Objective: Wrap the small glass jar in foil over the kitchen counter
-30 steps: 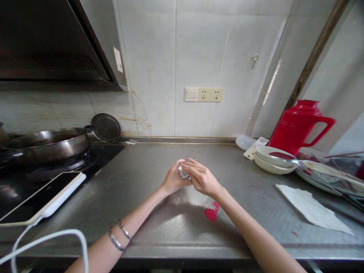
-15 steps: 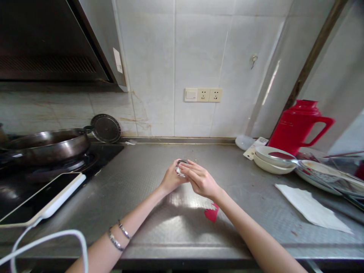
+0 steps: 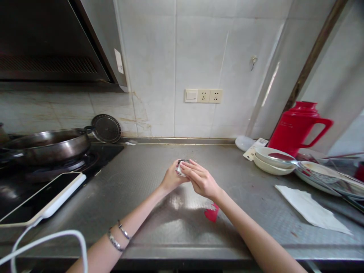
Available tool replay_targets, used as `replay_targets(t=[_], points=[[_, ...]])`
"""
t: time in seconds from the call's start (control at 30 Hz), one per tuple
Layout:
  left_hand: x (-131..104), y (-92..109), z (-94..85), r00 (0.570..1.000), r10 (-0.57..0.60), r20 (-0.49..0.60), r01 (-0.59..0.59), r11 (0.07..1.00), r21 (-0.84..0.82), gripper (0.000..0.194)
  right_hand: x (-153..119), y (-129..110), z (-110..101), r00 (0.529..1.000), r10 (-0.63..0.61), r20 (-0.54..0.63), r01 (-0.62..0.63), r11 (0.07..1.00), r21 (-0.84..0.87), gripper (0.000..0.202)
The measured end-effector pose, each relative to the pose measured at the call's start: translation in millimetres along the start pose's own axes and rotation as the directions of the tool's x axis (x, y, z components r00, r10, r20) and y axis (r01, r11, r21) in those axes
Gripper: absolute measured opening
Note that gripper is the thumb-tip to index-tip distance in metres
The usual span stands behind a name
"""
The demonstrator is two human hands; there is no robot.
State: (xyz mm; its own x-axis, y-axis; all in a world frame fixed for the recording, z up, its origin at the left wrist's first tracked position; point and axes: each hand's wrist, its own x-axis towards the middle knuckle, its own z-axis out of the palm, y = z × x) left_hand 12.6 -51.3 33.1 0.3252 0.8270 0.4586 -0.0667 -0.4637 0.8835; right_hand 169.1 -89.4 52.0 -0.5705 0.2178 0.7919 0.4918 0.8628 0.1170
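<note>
My left hand (image 3: pixel 170 177) is wrapped round a small object with a round, shiny rim (image 3: pixel 179 172), held over the middle of the steel counter. A white, tissue-like wad (image 3: pixel 181 168) shows at its mouth. Over that wad, the bent fingers of my right hand (image 3: pixel 200 178) press together and cover most of it. The object's body is hidden by both hands, so its exact kind cannot be told. A torn red scrap (image 3: pixel 211 213) lies on the counter beside my right forearm.
On the left, a steel pan (image 3: pixel 54 146) sits on the stove near a cabled phone (image 3: pixel 40 199). A red thermos (image 3: pixel 297 127), white bowls (image 3: pixel 274 161) and a patterned plate (image 3: pixel 315 170) stand right. A white paper napkin (image 3: pixel 311 208) lies before them.
My right fingers have shifted very slightly over the white wad. Otherwise both hands keep the same place and hold.
</note>
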Motion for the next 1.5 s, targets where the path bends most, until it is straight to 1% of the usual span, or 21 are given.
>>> replay_targets(t=[0.1,0.2,0.27,0.33,0.37,0.4,0.47,0.5,0.53,0.57,0.63,0.73,0.87,0.97,1.03,1.17,1.27,1.33,1.4,1.43,1.5], points=[[0,0,-0.6,1.0,0.014,0.007,-0.014,1.0,-0.017,0.049,0,-1,0,1.0,-0.017,-0.019,0.018,0.999,0.027,0.041],[1,-3,-2.0,1.0,0.015,-0.007,-0.015,1.0,-0.006,0.054,-1,-4,1,0.999,-0.023,-0.025,0.025,0.996,0.087,0.04],[2,-3,-2.3,1.0,-0.002,-0.031,0.003,1.0,0.03,0.056,-1,-6,2,0.998,0.015,-0.056,-0.006,0.988,0.153,0.039],[2,-2,-1.5,0.998,-0.035,-0.057,0.038,0.999,0.037,0.054,0,-8,3,0.984,0.114,-0.138,-0.081,0.971,0.225,0.036],[2,0,-0.7,0.996,-0.054,-0.065,0.056,0.998,0.027,0.054,0,-9,3,0.963,0.189,-0.192,-0.137,0.957,0.254,0.034],[1,1,0.4,0.996,-0.07,-0.063,0.07,0.997,0.011,0.055,1,-8,3,0.93,0.27,-0.248,-0.2,0.94,0.276,0.033],[-1,4,2.8,0.995,-0.092,-0.048,0.091,0.996,-0.019,0.059,4,-6,2,0.847,0.417,-0.33,-0.325,0.897,0.3,0.03],[-2,4,4.1,0.994,-0.1,-0.038,0.099,0.995,-0.02,0.062,5,-3,1,0.813,0.471,-0.343,-0.378,0.874,0.305,0.029],[-3,5,5.4,0.994,-0.107,-0.031,0.106,0.994,-0.015,0.065,5,-1,1,0.796,0.506,-0.33,-0.417,0.856,0.306,0.028],[-4,4,6.6,0.993,-0.113,-0.024,0.113,0.994,-0.009,0.067,5,2,2,0.798,0.523,-0.3,-0.438,0.845,0.307,0.027],[-5,4,9.1,0.993,-0.118,-0.001,0.118,0.993,-0.006,0.069,4,5,3,0.835,0.512,-0.203,-0.44,0.842,0.312,0.027],[-5,6,12.3,0.995,-0.104,0.008,0.104,0.994,-0.033,0.07,0,7,7,0.896,0.432,-0.106,-0.381,0.868,0.318,0.031],[-4,12,12.9,0.995,-0.102,-0.021,0.101,0.992,-0.069,0.055,-3,4,9,0.951,0.298,-0.083,-0.263,0.92,0.289,0.035],[-3,11,9.9,0.982,-0.18,-0.057,0.177,0.983,-0.045,0.044,-2,1,8,0.971,0.225,-0.076,-0.198,0.944,0.264,0.037],[-3,7,7.1,0.968,-0.235,-0.086,0.233,0.972,-0.032,0.042,-1,-2,7,0.977,0.199,-0.074,-0.175,0.952,0.252,0.038],[-2,0,3.1,0.964,-0.25,-0.09,0.248,0.968,-0.034,0.043,0,-6,5,0.985,0.162,-0.065,-0.142,0.958,0.25,0.039],[0,3,2.3,0.959,-0.266,-0.096,0.266,0.964,-0.015,0.045,0,-6,4,0.973,0.194,-0.125,-0.157,0.953,0.258,0.039],[0,6,2.8,0.954,-0.28,-0.106,0.279,0.96,-0.018,0.051,0,-3,5,0.941,0.273,-0.201,-0.22,0.943,0.251,0.037],[0,9,3.8,0.953,-0.283,-0.11,0.283,0.959,-0.019,0.056,0,-1,7,0.897,0.366,-0.248,-0.307,0.919,0.245,0.034],[0,10,4.5,0.953,-0.284,-0.109,0.283,0.959,-0.018,0.057,-1,0,8,0.88,0.402,-0.253,-0.343,0.906,0.246,0.032],[-1,11,5.9,0.954,-0.282,-0.1,0.282,0.959,-0.016,0.059,-2,2,11,0.866,0.442,-0.234,-0.385,0.887,0.254,0.03]])
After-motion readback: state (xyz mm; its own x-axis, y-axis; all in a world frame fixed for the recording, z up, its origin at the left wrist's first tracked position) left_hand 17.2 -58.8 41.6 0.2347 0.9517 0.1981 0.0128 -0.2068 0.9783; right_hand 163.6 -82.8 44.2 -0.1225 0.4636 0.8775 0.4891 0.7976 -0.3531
